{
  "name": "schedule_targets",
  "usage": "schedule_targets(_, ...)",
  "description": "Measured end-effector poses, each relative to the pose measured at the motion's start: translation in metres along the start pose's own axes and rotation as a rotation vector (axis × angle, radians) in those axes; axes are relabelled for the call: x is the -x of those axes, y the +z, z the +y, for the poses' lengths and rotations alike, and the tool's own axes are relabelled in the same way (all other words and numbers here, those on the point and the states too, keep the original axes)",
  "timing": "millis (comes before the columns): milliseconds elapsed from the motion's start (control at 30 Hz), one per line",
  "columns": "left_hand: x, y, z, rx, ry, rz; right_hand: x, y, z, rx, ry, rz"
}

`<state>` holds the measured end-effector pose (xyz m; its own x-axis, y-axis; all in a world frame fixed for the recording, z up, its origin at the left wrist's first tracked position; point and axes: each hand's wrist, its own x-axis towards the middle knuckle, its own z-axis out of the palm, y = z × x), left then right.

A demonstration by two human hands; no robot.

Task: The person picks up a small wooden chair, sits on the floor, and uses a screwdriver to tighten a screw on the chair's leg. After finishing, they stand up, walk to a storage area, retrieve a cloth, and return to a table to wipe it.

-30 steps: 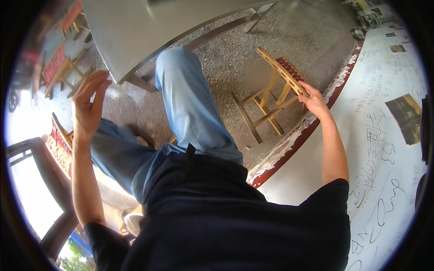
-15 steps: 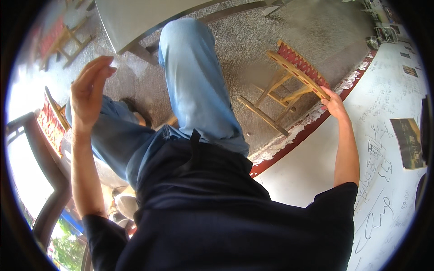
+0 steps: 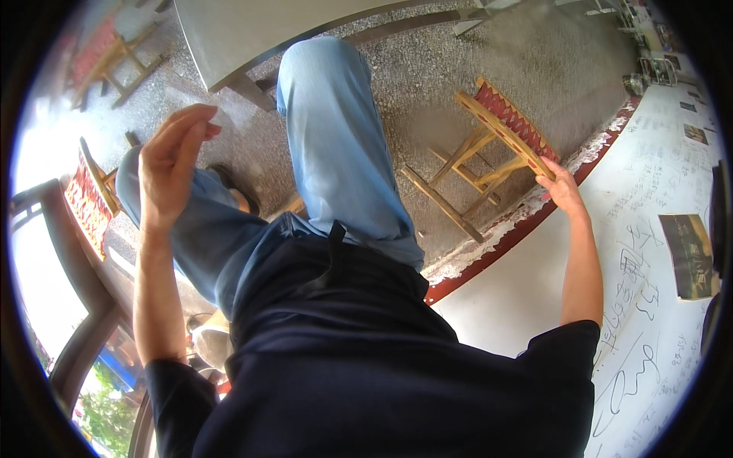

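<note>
My right hand (image 3: 563, 191) grips the near end of a wooden folding stool (image 3: 504, 131) with a red woven seat, fingers wrapped around its side rail. The stool stands tilted beside the wall, its crossed legs spread; whether they touch the floor I cannot tell. My left hand (image 3: 169, 164) is raised over my left knee, its fingers loosely bent and apart from the thumb, with nothing in them. Close to it on the left is another red-seated stool (image 3: 93, 200).
A grey metal-topped table (image 3: 259, 30) stands ahead of my jeans-covered knees. A further red-seated stool (image 3: 114, 65) is at the far left. On the right runs a white wall (image 3: 504, 294) with handwriting, pictures and a peeling red base strip. A dark frame (image 3: 76, 263) borders the left.
My left hand has moved right and slightly down, its fingers a little more bent. My right hand keeps its grip on the stool, which has shifted only slightly.
</note>
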<state>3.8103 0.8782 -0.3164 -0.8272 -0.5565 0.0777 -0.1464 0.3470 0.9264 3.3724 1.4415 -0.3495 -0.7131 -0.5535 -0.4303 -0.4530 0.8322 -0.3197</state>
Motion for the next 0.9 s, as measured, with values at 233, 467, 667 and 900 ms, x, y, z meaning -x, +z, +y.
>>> schedule_targets(233, 0.008, 0.018, 0.022, 0.02, 0.014, -0.005, -0.003, 0.008, -0.077, 0.042, -0.04, -0.097)
schedule_targets(467, 0.017, 0.055, 0.041, 0.05, 0.081, -0.133, 0.024, 0.032, -0.124, 0.102, 0.037, 0.147)
schedule_targets(667, 0.0, 0.167, 0.041, 0.546, -0.223, -0.458, 0.083, 0.04, -0.143, -0.04, -0.062, 0.484)
schedule_targets(900, -0.056, 0.318, 0.047, 1.029, -0.854, -0.501, 0.145, 0.095, -0.187, -0.244, -0.031, 0.821)
